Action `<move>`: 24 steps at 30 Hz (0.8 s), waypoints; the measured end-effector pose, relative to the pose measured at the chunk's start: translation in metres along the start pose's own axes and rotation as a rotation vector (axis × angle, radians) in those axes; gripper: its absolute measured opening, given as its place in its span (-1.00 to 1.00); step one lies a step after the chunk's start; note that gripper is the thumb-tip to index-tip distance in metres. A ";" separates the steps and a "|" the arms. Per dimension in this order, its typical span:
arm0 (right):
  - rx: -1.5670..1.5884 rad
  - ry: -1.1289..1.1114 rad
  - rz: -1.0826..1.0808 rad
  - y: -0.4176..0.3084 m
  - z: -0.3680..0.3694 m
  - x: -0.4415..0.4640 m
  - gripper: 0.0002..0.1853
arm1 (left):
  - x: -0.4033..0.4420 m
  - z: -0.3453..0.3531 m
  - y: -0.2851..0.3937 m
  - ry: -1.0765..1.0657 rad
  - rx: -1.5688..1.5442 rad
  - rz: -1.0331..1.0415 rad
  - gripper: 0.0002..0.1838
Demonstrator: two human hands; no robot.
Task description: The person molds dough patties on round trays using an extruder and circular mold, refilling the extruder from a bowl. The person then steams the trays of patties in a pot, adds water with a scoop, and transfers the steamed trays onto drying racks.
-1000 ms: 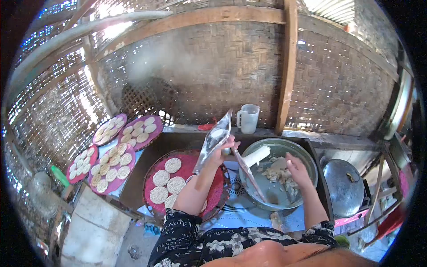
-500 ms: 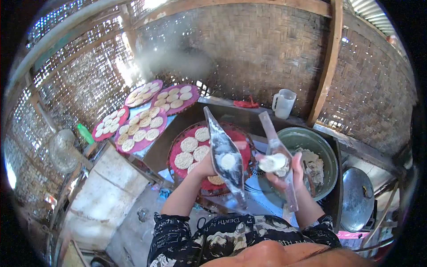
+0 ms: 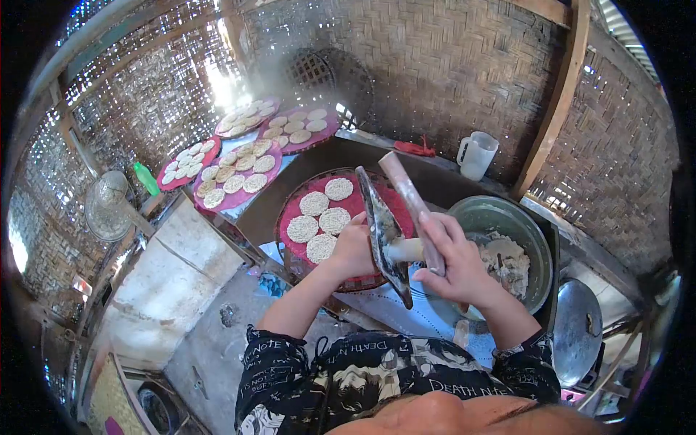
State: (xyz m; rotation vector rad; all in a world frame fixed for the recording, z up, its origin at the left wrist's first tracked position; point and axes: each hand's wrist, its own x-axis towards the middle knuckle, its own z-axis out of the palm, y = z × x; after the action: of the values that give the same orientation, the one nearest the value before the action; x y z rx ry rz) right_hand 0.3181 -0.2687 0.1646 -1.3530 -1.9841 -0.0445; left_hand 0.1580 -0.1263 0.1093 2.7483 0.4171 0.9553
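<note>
My left hand (image 3: 353, 250) is closed around one half of a wooden dough press (image 3: 380, 217), a dark, pointed board dusted white and turned nearly edge-on. My right hand (image 3: 458, 259) grips the other half, a pale wooden bar (image 3: 407, 190) with a thick round plunger (image 3: 406, 250). The plunger's end meets the whitened middle of the board; how deep it sits is hidden. Below the press lies a round tray lined with pink-red cloth (image 3: 366, 190), bearing several lacy dough rounds (image 3: 314, 204). Right of my right hand, a green basin (image 3: 538, 230) contains pale dough (image 3: 507, 262).
Several more cloth-lined trays (image 3: 267, 164) with rounds stand at the back left. A translucent pitcher (image 3: 478, 155) and a red item (image 3: 415, 149) sit on the ledge by the woven wall. A green bottle (image 3: 146, 178) is at left, a metal lid (image 3: 578, 330) at lower right.
The two press halves, apart before, have come together, with the plunger now against the board. My left hand has turned its half edge-on. The whole view has shifted slightly.
</note>
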 end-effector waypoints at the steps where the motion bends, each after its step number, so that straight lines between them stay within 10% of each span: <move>1: 0.016 0.001 0.003 0.001 0.005 -0.001 -0.17 | -0.001 0.002 0.001 0.020 -0.014 -0.020 -0.63; 8: 0.081 -0.057 0.057 0.027 0.038 -0.001 -0.17 | -0.013 0.029 -0.009 0.118 -0.019 -0.168 -0.62; 11: 0.579 0.077 0.111 0.067 0.048 0.016 -0.20 | -0.007 0.028 -0.021 0.236 -0.212 -0.372 -0.62; 14: 1.488 -0.602 0.715 0.104 0.034 0.001 -0.16 | 0.013 0.008 -0.026 0.221 -0.009 -0.326 -0.57; 17: 1.444 -0.554 0.704 0.098 0.041 -0.013 -0.15 | 0.019 -0.013 -0.019 -0.004 -0.022 -0.362 -0.39; 22: 1.465 -0.547 0.688 0.072 0.023 -0.005 -0.07 | 0.058 -0.068 -0.047 0.063 -1.927 0.006 -0.16; 24: 1.556 -0.669 0.764 0.067 0.020 -0.005 -0.02 | 0.075 -0.076 -0.042 -0.004 -2.005 0.228 -0.16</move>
State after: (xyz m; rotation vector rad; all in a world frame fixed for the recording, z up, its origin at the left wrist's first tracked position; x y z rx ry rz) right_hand 0.3638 -0.2350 0.1233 -0.8553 -1.0450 2.0101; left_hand 0.1581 -0.0546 0.1989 0.9095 -0.6120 0.6405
